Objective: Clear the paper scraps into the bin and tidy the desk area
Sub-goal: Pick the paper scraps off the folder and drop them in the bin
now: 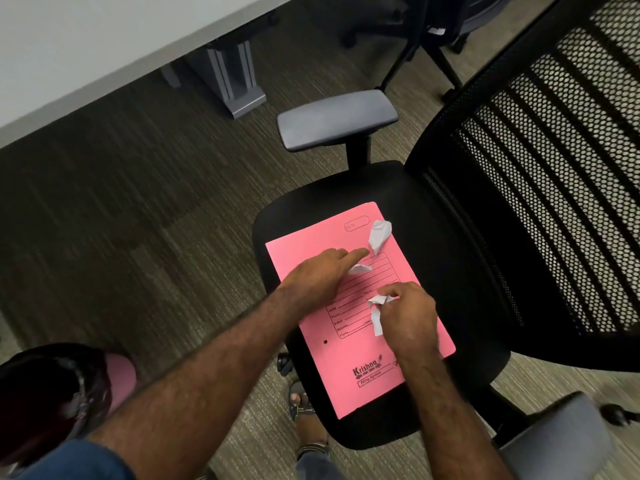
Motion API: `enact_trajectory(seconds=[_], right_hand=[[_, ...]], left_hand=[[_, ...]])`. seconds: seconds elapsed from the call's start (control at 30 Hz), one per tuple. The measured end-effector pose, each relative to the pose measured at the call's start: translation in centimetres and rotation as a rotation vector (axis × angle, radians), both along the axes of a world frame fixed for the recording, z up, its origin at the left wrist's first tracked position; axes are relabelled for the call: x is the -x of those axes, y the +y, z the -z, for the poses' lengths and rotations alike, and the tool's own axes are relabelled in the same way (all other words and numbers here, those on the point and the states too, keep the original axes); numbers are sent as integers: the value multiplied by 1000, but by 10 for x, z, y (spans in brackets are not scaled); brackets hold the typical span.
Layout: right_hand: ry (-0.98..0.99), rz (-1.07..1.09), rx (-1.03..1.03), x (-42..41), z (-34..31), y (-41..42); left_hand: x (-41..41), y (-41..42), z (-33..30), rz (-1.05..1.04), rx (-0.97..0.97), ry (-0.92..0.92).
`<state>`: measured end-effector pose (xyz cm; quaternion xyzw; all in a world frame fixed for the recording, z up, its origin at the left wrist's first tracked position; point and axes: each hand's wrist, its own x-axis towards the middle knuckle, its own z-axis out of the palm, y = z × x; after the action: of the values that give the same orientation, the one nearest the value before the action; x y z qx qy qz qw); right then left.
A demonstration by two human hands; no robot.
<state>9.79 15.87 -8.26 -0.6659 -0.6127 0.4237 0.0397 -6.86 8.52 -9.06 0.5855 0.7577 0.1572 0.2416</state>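
Note:
A pink file folder (360, 362) lies on the black seat of an office chair (446, 258). White paper scraps rest on it: a crumpled one (379, 233) near the folder's far edge and a smaller one (360, 269) under my left fingers. My left hand (322, 271) lies flat on the folder, index finger stretched toward the crumpled scrap. My right hand (408, 317) pinches a bunch of torn white scraps (377, 310) just above the folder. A bin with a dark liner (45, 400) stands at the lower left on the floor.
The chair's mesh back (554, 168) rises at the right, with grey armrests (337, 121) at the far side and near right. A white desk (69, 46) with a grey leg (235, 74) runs along the top left. Another chair's base is at the top. My sandalled foot (304, 407) is under the seat.

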Motion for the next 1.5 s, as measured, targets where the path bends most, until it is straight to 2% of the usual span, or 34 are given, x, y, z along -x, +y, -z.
enact_trajectory(seconds=[0.27, 0.37, 0.53, 0.7, 0.83, 1.03, 1.27, 1.5], right_hand=[[305, 299, 178, 8, -21, 30], [343, 382, 165, 10, -27, 35], [382, 407, 155, 5, -25, 45], [361, 393, 151, -2, -23, 50], [288, 337, 123, -5, -22, 49], [161, 196, 43, -10, -22, 42], [77, -27, -23, 14, -31, 17], [18, -291, -168, 67, -38, -40]], left_hand=[[0, 33, 2, -123, 83, -255], [-7, 50, 4, -140, 133, -305], [-22, 80, 6, -290, 217, -312], [-29, 94, 2, -405, 168, -337], [-32, 98, 1, -533, 230, -320], [-30, 89, -2, -571, 217, -327], [-17, 45, -4, -687, 78, -454], [22, -30, 0, -948, -103, -505]])
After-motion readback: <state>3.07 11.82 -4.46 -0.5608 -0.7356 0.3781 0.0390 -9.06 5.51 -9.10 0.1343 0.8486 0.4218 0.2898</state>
